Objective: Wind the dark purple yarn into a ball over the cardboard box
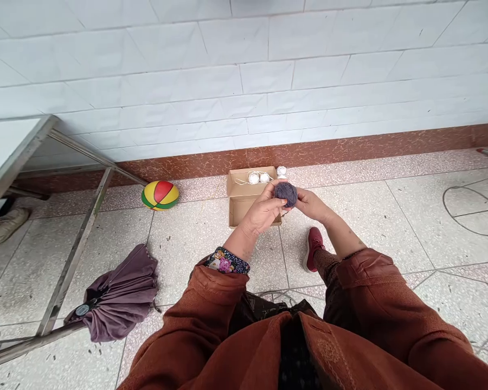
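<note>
A dark grey-purple ball of yarn (285, 194) is held up in front of me, above the floor. My left hand (262, 208) wraps round it from the left, thumb across its near side. From the right, my right hand (310, 205) meets the ball with its fingers closed at the edge; what the fingertips pinch is hidden behind the yarn. Below and beyond my hands lies an open cardboard box (236, 212), its lid folded back toward the wall. White yarn balls (254, 177) with loose strands rest on the lid, and another white ball (281, 170) sits beside it.
A red, yellow and green ball (160, 195) lies near the wall. At left stand a metal-framed table (75, 259) and a folded purple umbrella (122, 295). A wire ring (472, 211) lies on the floor at right. Another person's shoe (8, 225) shows at far left.
</note>
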`<state>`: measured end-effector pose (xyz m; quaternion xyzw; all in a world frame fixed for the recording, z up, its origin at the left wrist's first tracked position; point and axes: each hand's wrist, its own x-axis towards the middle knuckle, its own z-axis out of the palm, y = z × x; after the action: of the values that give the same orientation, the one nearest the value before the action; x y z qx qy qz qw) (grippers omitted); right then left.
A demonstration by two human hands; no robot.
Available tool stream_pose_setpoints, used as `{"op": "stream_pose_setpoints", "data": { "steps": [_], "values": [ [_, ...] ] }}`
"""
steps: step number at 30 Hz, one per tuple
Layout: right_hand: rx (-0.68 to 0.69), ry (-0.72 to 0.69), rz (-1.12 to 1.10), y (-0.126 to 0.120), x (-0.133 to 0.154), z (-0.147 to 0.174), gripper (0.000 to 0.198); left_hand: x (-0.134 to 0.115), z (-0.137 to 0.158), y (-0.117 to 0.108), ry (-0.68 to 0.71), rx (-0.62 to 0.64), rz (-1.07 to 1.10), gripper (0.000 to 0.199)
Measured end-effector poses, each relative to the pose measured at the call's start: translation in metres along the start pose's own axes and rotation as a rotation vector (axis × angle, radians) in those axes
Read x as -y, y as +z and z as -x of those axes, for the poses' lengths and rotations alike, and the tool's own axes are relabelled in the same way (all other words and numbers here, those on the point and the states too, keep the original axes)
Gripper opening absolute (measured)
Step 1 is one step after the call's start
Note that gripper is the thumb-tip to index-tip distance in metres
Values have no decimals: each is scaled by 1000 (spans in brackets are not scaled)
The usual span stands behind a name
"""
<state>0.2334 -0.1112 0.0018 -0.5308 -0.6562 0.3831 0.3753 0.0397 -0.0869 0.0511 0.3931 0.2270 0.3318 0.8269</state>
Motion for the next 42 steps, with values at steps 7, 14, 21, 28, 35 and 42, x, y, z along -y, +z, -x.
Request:
{"op": "stream_pose_setpoints", "data": {
  "steps": [7, 14, 21, 28, 35, 42],
  "values": [
    [-16, -8, 5, 11, -1, 6, 38, -4, 2, -10, 80, -103, 93, 60],
    [-48, -65, 32, 16, 23, 13, 37, -7, -8, -26, 62, -192, -89, 63],
    [-152, -233, 31, 6, 51, 3, 35, -2, -9, -35, 138, -239, -423, 51],
    [-361, -82, -225, -10, 46, -8, 36, 0, -7, -24, -7, -176, -294, 46],
    [-195, 48, -697, -10, 53, -3, 40, 6, -14, -25, -127, -127, -82, 47],
    [-76, 179, -771, -13, 44, -4, 44, 16, -14, -16, -212, -96, -133, 54]
  ]
}}
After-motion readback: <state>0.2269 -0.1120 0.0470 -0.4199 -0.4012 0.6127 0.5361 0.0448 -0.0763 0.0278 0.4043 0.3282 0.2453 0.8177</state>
